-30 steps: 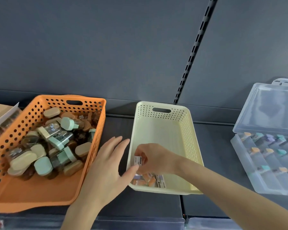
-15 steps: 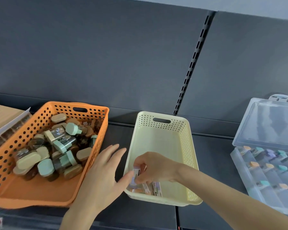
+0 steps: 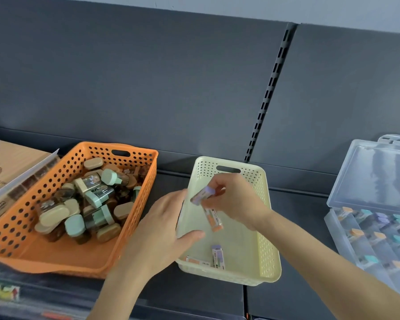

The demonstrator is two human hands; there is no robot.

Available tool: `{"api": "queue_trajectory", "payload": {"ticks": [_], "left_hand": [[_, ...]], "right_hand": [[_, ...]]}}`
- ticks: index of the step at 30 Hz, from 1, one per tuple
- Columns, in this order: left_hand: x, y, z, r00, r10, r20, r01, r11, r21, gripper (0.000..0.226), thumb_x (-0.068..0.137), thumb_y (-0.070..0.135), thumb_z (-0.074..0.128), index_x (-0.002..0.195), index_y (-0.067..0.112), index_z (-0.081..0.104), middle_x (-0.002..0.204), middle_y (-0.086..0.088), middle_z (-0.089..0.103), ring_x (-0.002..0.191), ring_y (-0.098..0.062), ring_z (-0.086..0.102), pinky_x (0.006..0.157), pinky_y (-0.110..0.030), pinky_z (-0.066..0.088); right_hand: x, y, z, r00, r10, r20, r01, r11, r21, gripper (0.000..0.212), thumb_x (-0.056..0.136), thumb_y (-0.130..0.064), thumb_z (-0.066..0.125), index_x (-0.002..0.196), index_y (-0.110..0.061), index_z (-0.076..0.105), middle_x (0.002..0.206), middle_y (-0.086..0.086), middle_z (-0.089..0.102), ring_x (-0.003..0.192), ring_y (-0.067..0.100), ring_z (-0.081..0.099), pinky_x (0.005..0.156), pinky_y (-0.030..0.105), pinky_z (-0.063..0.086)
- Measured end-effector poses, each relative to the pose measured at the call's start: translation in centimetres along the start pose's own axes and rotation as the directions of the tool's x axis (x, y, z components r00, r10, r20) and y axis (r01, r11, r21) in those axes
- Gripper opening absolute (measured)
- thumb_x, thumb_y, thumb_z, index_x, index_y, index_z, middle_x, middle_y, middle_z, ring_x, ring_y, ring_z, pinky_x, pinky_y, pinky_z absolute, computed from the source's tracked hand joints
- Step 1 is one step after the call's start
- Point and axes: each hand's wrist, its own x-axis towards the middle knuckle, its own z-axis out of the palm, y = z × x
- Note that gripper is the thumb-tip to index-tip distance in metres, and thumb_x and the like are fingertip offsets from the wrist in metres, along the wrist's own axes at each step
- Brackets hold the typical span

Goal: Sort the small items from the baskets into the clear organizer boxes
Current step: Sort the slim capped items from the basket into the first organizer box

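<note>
Pinches two small sticks in the right grip (image 3: 231, 199), a purple-capped stick (image 3: 202, 195) and an orange-capped stick (image 3: 214, 219), both raised above the cream basket (image 3: 271, 239) at the middle of the shelf's front edge. Steadies that basket with the left grip (image 3: 157, 229), fingers straight and flat against its left rim, holding nothing. Best done by keeping both sticks firmly pinched, lifting clear of the perforated wall, then carrying right to the clear organizer box (image 3: 340, 234) near the shelf's right edge, its lid (image 3: 374, 176) already up; risks a drop if loosened early, with the orange-capped one hanging low. Counts two sticks in hand and two more at the basket's near end, a loose purple stick (image 3: 217, 256) and a loose orange stick (image 3: 198, 261). Counts two baskets and one organizer box in view; finds in the orange basket (image 3: 62, 255), toward the left edge, a heap of capped bottles too jumbled to number
</note>
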Motion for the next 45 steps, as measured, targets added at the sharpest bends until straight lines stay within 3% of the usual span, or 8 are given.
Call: {"api": "queue_trajectory", "payload": {"ticks": [4, 9, 18, 21, 31, 35, 38, 45], "left_hand": [[1.6, 2.2, 0.9, 1.0, -0.003, 0.008, 0.004, 0.999, -0.039, 0.1, 0.076, 0.06, 0.063, 0.149, 0.032, 0.001, 0.152, 0.016, 0.018, 0.136, -0.005, 0.027, 0.103, -0.022, 0.031], [2.6, 3.0, 2.1, 0.999, 0.018, 0.045, -0.017, 0.999, -0.028, 0.083, 0.085, 0.028, 0.063, 0.148, 0.029, 0.009, 0.149, 0.012, 0.023, 0.122, -0.006, 0.045, 0.091, -0.018, 0.042], [2.9, 3.4, 2.8, 1.0, -0.028, 0.012, 0.03, 0.993, -0.112, 0.029, 0.089, 0.019, 0.059, 0.112, 0.025, 0.042, 0.11, 0.008, 0.054, 0.085, -0.007, 0.057, 0.065, -0.017, 0.049], [3.0, 3.5, 2.6, 0.999, -0.027, 0.031, 0.032, 0.988, -0.15, 0.031, 0.088, 0.027, 0.063, 0.111, 0.025, 0.042, 0.103, 0.011, 0.056, 0.083, -0.007, 0.059, 0.069, -0.025, 0.053], [2.4, 3.4, 2.3, 0.998, -0.042, -0.04, 0.033, 0.978, -0.204, 0.034, 0.084, 0.027, 0.067, 0.115, 0.026, 0.052, 0.095, 0.016, 0.059, 0.076, 0.0, 0.058, 0.063, -0.012, 0.047], [2.1, 2.4, 1.6, 0.978, -0.127, -0.163, 0.092, 0.975, -0.203, 0.027, 0.08, 0.027, 0.071, 0.102, 0.022, 0.056, 0.086, 0.013, 0.063, 0.07, -0.001, 0.058, 0.056, -0.007, 0.041], [1.8, 2.0, 1.1, 0.96, -0.173, -0.22, 0.125, 0.968, -0.217, 0.024, 0.079, 0.026, 0.073, 0.094, 0.023, 0.054, 0.081, 0.011, 0.063, 0.066, -0.001, 0.057, 0.058, -0.003, 0.039], [1.2, 0.9, 1.2, 0.955, -0.213, -0.209, 0.156, 0.954, -0.256, 0.025, 0.079, 0.024, 0.073, 0.1, 0.019, 0.06, 0.081, 0.01, 0.065, 0.067, -0.001, 0.06, 0.059, -0.005, 0.041]], "right_hand": [[-0.3, -0.2, 0.0, 0.991, 0.128, -0.045, -0.111, 0.955, 0.274, 0.026, 0.07, -0.003, 0.074, 0.064, -0.012, 0.051, 0.08, 0.018, 0.066, 0.066, 0.02, 0.063, 0.072, 0.045, 0.059], [-1.0, 0.4, -0.8, 0.977, 0.213, -0.016, -0.176, 0.845, 0.504, 0.031, 0.072, 0.01, 0.071, 0.06, -0.01, 0.05, 0.066, 0.003, 0.062, 0.071, 0.022, 0.066, 0.072, 0.035, 0.06], [-2.0, 1.2, -2.1, 0.985, 0.169, 0.037, -0.168, 0.884, 0.435, 0.014, 0.076, 0.008, 0.07, 0.073, -0.004, 0.063, 0.077, 0.012, 0.062, 0.072, 0.023, 0.067, 0.077, 0.037, 0.059], [-2.2, 1.3, -2.3, 0.991, 0.133, 0.02, -0.13, 0.91, 0.395, 0.011, 0.078, 0.006, 0.068, 0.076, -0.005, 0.067, 0.079, 0.011, 0.064, 0.077, 0.024, 0.067, 0.078, 0.036, 0.059], [-2.3, 1.8, -2.5, 0.99, 0.132, 0.054, -0.142, 0.887, 0.44, 0.009, 0.086, 0.001, 0.061, 0.084, -0.002, 0.069, 0.086, 0.017, 0.07, 0.078, 0.024, 0.069, 0.075, 0.035, 0.06], [-2.3, 2.7, -1.7, 0.98, 0.116, 0.162, -0.113, 0.993, -0.027, 0.01, 0.084, -0.012, 0.066, 0.094, -0.012, 0.067, 0.088, 0.002, 0.066, 0.075, 0.018, 0.065, 0.071, 0.03, 0.058], [-2.6, 3.0, 0.5, 0.893, 0.118, 0.434, 0.105, 0.884, -0.457, 0.038, 0.08, -0.036, 0.07, 0.11, -0.015, 0.061, 0.1, -0.004, 0.055, 0.095, 0.016, 0.054, 0.081, 0.028, 0.047], [-2.2, 2.7, 4.2, 0.836, 0.073, 0.543, 0.289, 0.784, -0.549, 0.047, 0.085, -0.045, 0.064, 0.116, -0.013, 0.052, 0.104, 0.002, 0.045, 0.085, 0.017, 0.047, 0.079, 0.03, 0.046]]}}
